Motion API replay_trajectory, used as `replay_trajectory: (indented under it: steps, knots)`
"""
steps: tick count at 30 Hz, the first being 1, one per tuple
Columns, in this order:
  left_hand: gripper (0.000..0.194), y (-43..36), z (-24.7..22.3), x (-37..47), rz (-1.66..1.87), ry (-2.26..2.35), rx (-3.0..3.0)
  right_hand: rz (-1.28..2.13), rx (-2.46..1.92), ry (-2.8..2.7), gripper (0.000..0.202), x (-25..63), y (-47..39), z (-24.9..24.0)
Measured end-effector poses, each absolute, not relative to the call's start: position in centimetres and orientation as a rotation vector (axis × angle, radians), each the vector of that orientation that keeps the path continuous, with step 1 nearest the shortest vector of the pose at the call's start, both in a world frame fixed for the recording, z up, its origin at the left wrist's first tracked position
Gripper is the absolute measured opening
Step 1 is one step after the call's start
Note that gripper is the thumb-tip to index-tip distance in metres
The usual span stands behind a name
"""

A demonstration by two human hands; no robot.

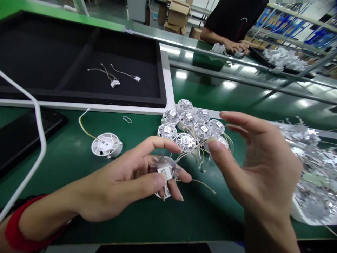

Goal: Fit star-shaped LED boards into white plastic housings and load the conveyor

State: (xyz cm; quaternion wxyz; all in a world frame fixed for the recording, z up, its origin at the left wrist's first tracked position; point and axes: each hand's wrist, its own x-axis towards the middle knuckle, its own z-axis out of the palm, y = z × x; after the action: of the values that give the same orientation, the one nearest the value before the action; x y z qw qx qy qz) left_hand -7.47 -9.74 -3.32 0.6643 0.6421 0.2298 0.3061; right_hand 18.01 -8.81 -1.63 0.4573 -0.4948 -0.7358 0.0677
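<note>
My left hand (131, 172) pinches a finned metal disc (170, 163) with a square white label piece on it, the thumb pressing on the label. Under those fingers shows part of a white round fan (163, 193); whether it is held or rests on the table I cannot tell. A thin wire trails to the right from there. My right hand (260, 165) is raised, fingers and thumb spread, with nothing in it. Behind both hands stands a cluster of white round fans (187, 118) topped with labelled metal discs, their wires tangled at the front.
A lone white fan (106, 144) with a yellow-white wire stands at left, near a rubber band (127, 119) and a dark flat device (23, 137). Small wired parts (115, 83) lie in a black tray (126, 95). Metal discs (313, 175) are heaped at right. Another person's hands (238, 46) work beyond the rail.
</note>
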Motion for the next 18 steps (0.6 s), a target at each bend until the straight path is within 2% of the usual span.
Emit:
replay_trajectory:
  steps: [2, 4, 7, 10, 15, 18]
  knots:
    - [0.041, -9.5, -3.6, -7.5, 0.672, 0.468, 1.368, 0.163, -1.068, -2.039, 0.024, 18.0, -9.1, -1.6]
    - [0.031, -9.4, -3.9, -7.5, 0.641, 0.466, 1.228, 0.338, -0.906, -2.222, 0.025, 17.9, -9.2, -1.5]
    - [0.038, -9.5, -4.0, -7.3, 0.620, 0.475, 1.040, 0.672, -0.765, -2.233, 0.023, 17.6, -9.3, -1.3]
    - [0.035, -9.5, -4.1, -7.0, 0.637, 0.404, 0.964, 0.880, -0.813, -2.147, 0.023, 17.4, -9.2, -1.2]
    - [0.045, -9.2, -4.3, -6.8, 0.631, 0.515, 0.954, 0.862, -0.977, -2.135, 0.022, 17.0, -9.1, -1.2]
    - [0.043, -9.0, -4.5, -6.7, 0.617, 0.543, 0.966, 0.802, -1.049, -2.171, 0.021, 16.9, -9.1, -1.3]
